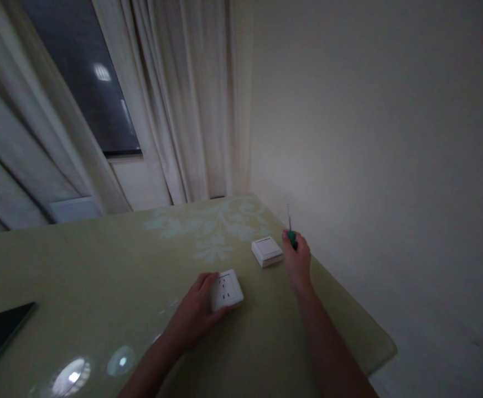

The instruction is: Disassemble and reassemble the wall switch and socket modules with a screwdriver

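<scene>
My left hand [202,304] grips a white wall socket [227,290] by its sides, thumb along the near edge and fingers at the far edge. The socket's slotted face is turned up toward me, low over the table. To the right, my right hand [297,255] is closed round the green handle of a screwdriver [290,219], whose thin metal shaft points up and away. A white wall switch [266,250] on a box lies on the table, just left of my right hand.
The table [112,265] has a glossy greenish cover with a pale leaf pattern. A dark flat device [3,334] lies at the left. The wall [369,166] runs along the table's right side; curtains [200,99] and a dark window [83,66] are behind it.
</scene>
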Action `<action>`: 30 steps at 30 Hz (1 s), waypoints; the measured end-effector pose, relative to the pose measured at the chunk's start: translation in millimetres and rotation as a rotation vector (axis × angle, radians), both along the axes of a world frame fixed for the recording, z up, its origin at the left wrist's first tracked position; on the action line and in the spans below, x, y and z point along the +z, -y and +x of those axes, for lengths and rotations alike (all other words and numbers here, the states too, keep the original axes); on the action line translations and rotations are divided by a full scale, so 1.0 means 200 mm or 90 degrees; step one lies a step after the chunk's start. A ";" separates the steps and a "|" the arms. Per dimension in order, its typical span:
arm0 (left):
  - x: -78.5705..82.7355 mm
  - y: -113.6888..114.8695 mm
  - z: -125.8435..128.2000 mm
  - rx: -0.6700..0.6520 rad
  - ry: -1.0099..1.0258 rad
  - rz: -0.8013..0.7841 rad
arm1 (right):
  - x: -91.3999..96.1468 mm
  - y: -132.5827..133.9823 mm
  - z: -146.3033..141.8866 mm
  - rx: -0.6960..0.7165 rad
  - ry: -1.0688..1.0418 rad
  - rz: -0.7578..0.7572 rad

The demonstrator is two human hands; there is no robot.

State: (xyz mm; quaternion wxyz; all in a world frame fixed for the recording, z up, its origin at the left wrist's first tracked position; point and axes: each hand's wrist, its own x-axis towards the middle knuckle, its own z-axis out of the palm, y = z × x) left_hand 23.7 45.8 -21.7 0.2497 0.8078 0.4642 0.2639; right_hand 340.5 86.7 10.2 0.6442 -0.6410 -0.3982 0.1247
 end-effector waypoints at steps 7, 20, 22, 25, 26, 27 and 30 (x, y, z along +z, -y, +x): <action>-0.03 -0.34 0.31 -0.011 0.037 0.033 | -0.10 -0.04 0.11 -0.003 0.006 -0.089; -0.13 -0.46 0.42 0.002 0.077 0.041 | -0.15 -0.06 0.11 0.034 -0.051 -0.144; -0.12 -0.41 0.42 0.016 0.080 0.049 | -0.12 -0.06 0.10 0.026 -0.060 -0.111; -0.11 -0.26 0.36 0.033 0.076 0.061 | -0.07 -0.03 0.03 0.040 -0.072 -0.042; -0.11 -0.20 0.33 0.037 0.074 0.066 | -0.05 -0.02 -0.02 0.060 -0.075 -0.018; -0.12 -0.12 0.29 0.040 0.071 0.071 | -0.03 0.01 -0.08 0.090 -0.077 0.003; -0.18 0.13 0.13 0.050 0.032 0.097 | 0.01 0.12 -0.31 0.240 -0.074 0.030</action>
